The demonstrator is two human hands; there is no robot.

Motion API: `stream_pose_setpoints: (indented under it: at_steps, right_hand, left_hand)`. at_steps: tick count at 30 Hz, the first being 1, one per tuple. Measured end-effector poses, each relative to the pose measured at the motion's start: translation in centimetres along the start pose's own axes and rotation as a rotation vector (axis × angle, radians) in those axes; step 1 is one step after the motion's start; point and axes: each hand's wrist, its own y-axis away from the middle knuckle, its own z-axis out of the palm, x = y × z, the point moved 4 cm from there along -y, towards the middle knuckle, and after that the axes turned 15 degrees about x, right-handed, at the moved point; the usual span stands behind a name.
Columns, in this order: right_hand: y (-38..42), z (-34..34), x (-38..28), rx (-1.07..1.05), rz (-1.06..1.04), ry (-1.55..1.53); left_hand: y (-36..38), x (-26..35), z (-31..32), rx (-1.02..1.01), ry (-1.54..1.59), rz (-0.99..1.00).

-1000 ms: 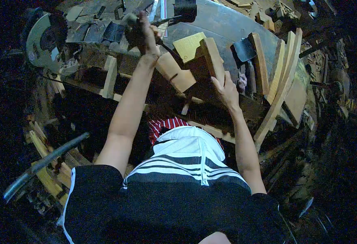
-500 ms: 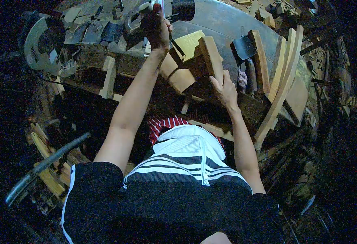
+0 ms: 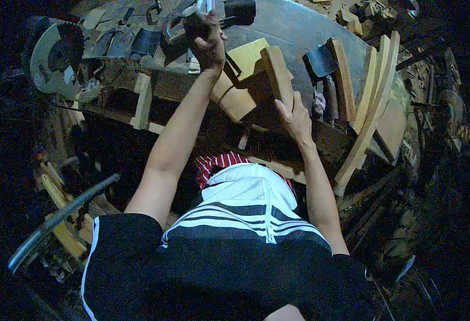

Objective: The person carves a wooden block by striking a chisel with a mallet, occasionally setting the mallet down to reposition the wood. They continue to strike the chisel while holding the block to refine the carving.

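My right hand [image 3: 297, 119] is closed around the lower end of a thick wooden block [image 3: 279, 72], which slants up over the bench edge. My left hand [image 3: 209, 47] is raised at the far side, fingers curled by a dark rounded object with a pale, shiny upper part [image 3: 205, 6]; its kind is hard to make out. Between the hands lies a yellow sheet [image 3: 247, 56], with a dark narrow strip along its left side. Below the sheet a flat light wooden piece [image 3: 236, 102] sticks out over the bench edge.
A large toothed circular saw blade [image 3: 47, 61] stands at the left. Long curved wooden pieces [image 3: 371, 117] lean at the right, beside a dark blue curved plate [image 3: 321, 61]. A metal pipe [image 3: 63, 222] and wood offcuts [image 3: 66, 238] are at lower left. The bench top [image 3: 294, 27] is dark.
My left hand has turned slightly, its fingers now showing more plainly against the dark object. My right hand and the wooden block have hardly moved.
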Motion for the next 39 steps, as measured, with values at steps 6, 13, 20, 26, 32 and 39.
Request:
stream_pose_setpoints:
  at_steps: [6,13,20,26,32,39]
  right_hand:
    - [0.1,-0.4,-0.6,-0.035,0.013,-0.013]
    - [0.3,0.4,0.2,0.067,-0.011,-0.013]
    - [-1.0,-1.4,-0.8,0.041,-0.033,-0.189]
    - [-0.9,-14.1,-14.3,0.307,-0.433,-0.673]
    - [-1.6,-13.2,-18.7,0.173,-0.743,0.062]
    - [-0.1,-15.2,-20.1,0.376,-0.789,-0.210]
  left_hand:
    - [1.6,0.0,-1.8,0.105,-0.022,0.070]
    - [3.8,0.4,-2.1,-0.058,-0.337,0.537]
    - [5.6,1.5,-1.1,-0.250,-0.186,0.473]
    - [6.6,1.2,-0.9,-0.378,-0.322,0.869]
    - [5.5,-5.2,-1.3,-0.328,-0.265,0.718]
    - [6.0,-1.7,-1.5,-0.274,-0.348,0.740]
